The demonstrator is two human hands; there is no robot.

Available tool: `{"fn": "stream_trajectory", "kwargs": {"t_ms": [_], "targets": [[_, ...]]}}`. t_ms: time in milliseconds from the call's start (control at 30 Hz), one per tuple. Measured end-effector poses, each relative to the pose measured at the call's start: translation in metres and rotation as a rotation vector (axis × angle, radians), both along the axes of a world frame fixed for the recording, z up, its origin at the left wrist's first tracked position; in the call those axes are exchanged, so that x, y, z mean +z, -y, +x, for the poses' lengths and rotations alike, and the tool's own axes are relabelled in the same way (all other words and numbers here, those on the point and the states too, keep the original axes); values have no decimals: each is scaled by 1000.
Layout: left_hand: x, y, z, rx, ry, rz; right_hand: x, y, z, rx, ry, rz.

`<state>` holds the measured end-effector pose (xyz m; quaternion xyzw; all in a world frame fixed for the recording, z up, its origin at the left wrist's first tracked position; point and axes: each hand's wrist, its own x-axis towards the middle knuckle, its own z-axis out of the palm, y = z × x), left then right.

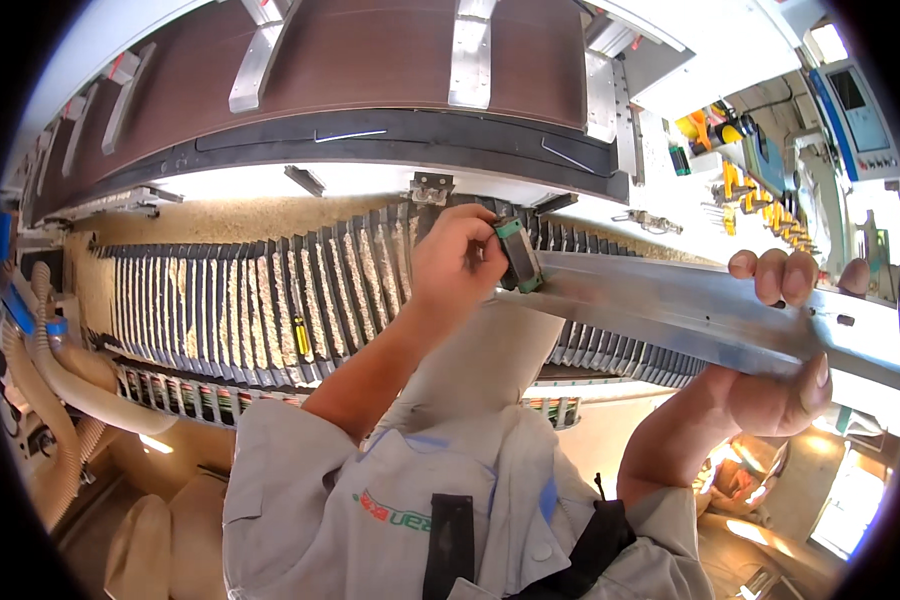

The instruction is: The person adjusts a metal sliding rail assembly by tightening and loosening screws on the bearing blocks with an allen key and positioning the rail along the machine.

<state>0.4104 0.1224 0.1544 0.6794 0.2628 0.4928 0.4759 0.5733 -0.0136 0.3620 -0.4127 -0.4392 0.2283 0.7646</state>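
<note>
My left hand (457, 260) pinches a small dark metal block with green ends (517, 256), which looks like a linear guide carriage. The block sits at the left end of a long shiny metal bar (660, 300), touching it or nearly so. On the right, my right hand (778, 385) grips the bar, with the thumb below and the fingers over the far edge. The bar reaches across in front of me and tilts down to the right. Black ribbed bellows (320, 290), dusted with wood chips, lie beneath my left forearm.
A yellow and black screwdriver (302, 335) rests on the bellows. L-shaped hex keys (350, 134) lie on the black machine ledge (260, 140) ahead. Several yellow-orange clamp-like parts (770, 210) stand at the right. Ribbed hoses (80, 390) hang at the left.
</note>
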Motion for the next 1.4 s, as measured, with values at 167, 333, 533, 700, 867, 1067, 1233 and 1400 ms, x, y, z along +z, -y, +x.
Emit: {"fn": "stream_trajectory", "kwargs": {"t_ms": [167,333,533,700,867,1067,1233,1400], "targets": [[1,8,7,50,150,-89,15,-6,-2,106,130,37],[-1,5,-2,-66,202,-77,20,-4,3,152,191,24],[-3,3,-10,-302,301,-202,35,-9,13,248,194,6],[-2,-1,-13,-366,265,-129,39,-7,7,155,91,-95],[0,-22,-16,-365,115,190,39,-6,5,245,117,-47],[-4,-38,-13,-497,107,303,39,-8,3,237,131,-72],[-1,-39,-13,-529,103,310,40,-7,6,225,151,-94],[-3,-35,-15,-462,56,361,38,-8,8,246,134,-75]]}}
